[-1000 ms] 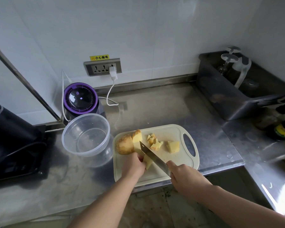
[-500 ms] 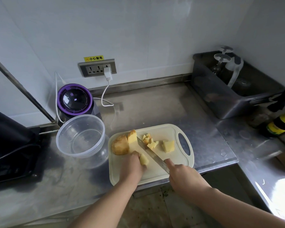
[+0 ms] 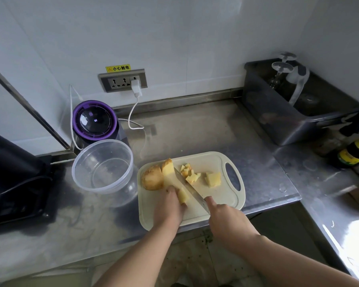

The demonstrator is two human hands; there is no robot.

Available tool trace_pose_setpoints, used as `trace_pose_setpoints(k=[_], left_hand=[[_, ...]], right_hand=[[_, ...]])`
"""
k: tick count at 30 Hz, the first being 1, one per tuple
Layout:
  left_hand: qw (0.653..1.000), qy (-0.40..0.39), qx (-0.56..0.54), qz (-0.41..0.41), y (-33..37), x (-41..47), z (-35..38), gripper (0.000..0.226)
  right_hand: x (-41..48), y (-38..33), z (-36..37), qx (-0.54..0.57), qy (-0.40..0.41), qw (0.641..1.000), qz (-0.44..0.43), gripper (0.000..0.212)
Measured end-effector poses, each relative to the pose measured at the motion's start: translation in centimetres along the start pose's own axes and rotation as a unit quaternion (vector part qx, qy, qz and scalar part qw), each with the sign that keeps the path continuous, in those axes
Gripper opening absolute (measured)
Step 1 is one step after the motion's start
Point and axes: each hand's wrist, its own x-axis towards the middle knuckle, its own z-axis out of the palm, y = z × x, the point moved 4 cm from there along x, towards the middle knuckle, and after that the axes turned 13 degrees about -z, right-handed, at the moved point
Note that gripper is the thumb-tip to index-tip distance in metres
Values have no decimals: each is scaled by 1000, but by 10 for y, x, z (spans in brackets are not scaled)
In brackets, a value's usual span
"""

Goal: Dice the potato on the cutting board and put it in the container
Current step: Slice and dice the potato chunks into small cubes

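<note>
Two large potato (image 3: 152, 179) pieces lie on the left half of the cutting board (image 3: 222, 195), the skin-on end and a long slab (image 3: 168, 172) touching its right side; the slab's long axis runs from the far edge toward you; your left hand (image 3: 169, 208) pinches its near end, fingers curled; your right hand (image 3: 226, 222) is clenched on the knife (image 3: 190, 188), whose blade lies along the slab's right face; cut crosswise next, I judge; the diced cubes (image 3: 192, 176) sit right of the blade; the clear container (image 3: 116, 198) stands empty beside your left hand.

Glossy steel counter (image 3: 205, 131), clear plastic container (image 3: 87, 162)
</note>
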Motion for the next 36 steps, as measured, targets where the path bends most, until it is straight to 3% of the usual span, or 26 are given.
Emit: trace_pose_setpoints(k=[10, 20, 36], left_hand=[[998, 40, 44, -9, -6, 13, -7, 25], [995, -4, -89, -54, -11, 12, -5, 12], [979, -46, -164, -112, -20, 24, -2, 6]], right_hand=[[6, -2, 6, 8, -20, 1000, 6, 42], [10, -5, 8, 9, -16, 1000, -5, 45], [1, -9, -1, -29, -12, 999, -18, 45]])
